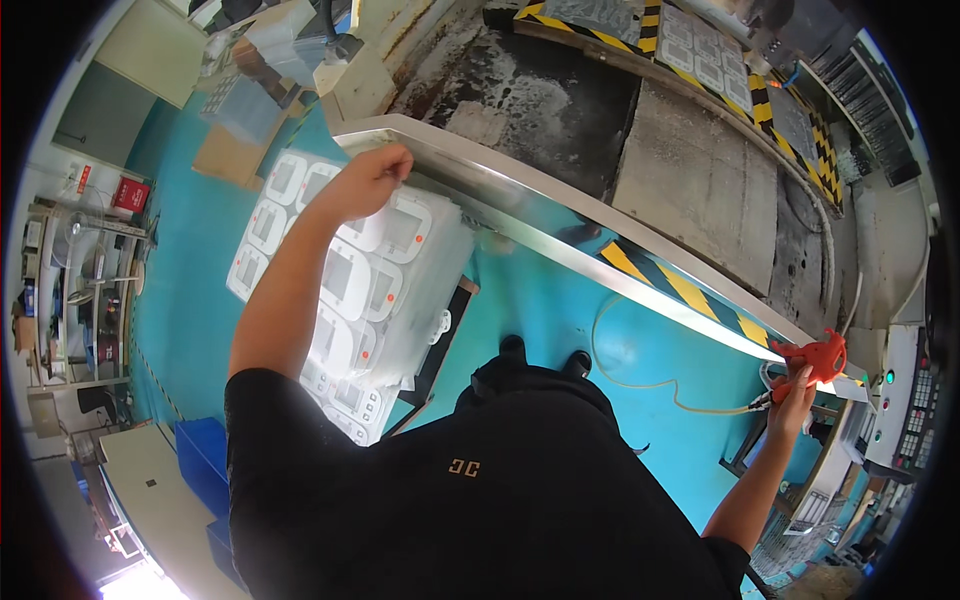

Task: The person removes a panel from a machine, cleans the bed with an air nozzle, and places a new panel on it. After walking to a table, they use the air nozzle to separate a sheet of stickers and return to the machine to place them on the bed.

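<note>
My left hand (pixel 375 183) is closed above the corner of a stack of translucent plastic sheets (pixel 430 240), close to the metal edge of the machine. Whatever its fingers hold, if anything, is hidden; a white rounded plastic piece (pixel 365 232) shows just below it. The sheets carry white rounded frame shapes with small orange dots. Out to the far right, my right hand (pixel 793 402) grips a red air blow gun (pixel 818 358) by its handle. A pale yellow hose (pixel 690 408) runs from the gun and loops down over the floor.
The machine's metal rail (pixel 560 195) crosses in front of me, with yellow-black striped tape (pixel 680 290) on it. Behind lies a stained machine bed (pixel 700 170), with more sheets (pixel 705 50) at its far side. A keypad panel (pixel 915 400) stands right; blue bins (pixel 200 465) stand left.
</note>
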Demonstrator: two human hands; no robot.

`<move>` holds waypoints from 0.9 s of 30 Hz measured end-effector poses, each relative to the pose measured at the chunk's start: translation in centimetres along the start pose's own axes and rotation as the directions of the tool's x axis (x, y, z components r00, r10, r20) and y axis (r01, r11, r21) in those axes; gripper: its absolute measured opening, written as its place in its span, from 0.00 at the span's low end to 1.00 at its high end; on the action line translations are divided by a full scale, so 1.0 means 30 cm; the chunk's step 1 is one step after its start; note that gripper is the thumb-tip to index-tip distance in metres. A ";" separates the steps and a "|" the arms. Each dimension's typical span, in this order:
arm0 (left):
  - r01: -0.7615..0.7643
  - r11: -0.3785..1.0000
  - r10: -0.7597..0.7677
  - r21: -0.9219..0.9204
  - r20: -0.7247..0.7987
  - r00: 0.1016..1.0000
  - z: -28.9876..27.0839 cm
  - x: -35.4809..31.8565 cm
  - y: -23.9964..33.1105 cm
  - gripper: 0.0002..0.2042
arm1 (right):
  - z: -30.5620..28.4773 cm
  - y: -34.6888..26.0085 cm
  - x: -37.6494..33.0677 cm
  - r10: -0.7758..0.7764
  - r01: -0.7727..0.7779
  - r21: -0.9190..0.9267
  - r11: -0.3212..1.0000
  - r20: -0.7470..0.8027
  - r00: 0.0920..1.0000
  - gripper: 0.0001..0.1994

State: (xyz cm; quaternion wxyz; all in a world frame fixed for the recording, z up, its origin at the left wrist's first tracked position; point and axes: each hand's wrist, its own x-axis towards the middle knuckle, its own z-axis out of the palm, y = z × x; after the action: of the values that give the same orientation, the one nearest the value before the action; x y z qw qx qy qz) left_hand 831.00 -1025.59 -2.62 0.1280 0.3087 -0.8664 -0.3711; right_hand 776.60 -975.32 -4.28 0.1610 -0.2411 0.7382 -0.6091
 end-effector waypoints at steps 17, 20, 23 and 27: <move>-0.155 0.870 0.211 0.468 -0.071 0.975 0.406 -0.177 0.017 0.18 | 0.335 -0.775 0.434 0.247 0.145 -0.792 0.593 0.350 0.904 0.22; -0.138 0.875 0.197 0.463 -0.080 0.977 0.405 -0.170 0.029 0.18 | 0.486 -0.794 0.568 0.278 0.255 -0.849 0.462 0.412 0.868 0.24; -0.118 0.869 0.185 0.480 -0.095 0.978 0.393 -0.159 0.049 0.19 | 0.632 -0.785 0.690 0.287 0.300 -0.860 0.413 0.435 0.854 0.25; -0.097 0.874 0.156 0.476 -0.085 0.984 0.371 -0.158 0.072 0.20 | 0.796 -0.727 0.815 0.308 0.366 -0.880 0.303 0.454 0.836 0.25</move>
State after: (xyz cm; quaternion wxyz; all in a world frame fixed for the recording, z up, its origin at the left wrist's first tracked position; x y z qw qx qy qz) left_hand 828.71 -1015.17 -8.74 0.1252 0.2949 -0.9395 -0.1214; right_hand 772.43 -1011.55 13.47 0.1786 -0.4651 0.8661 0.0417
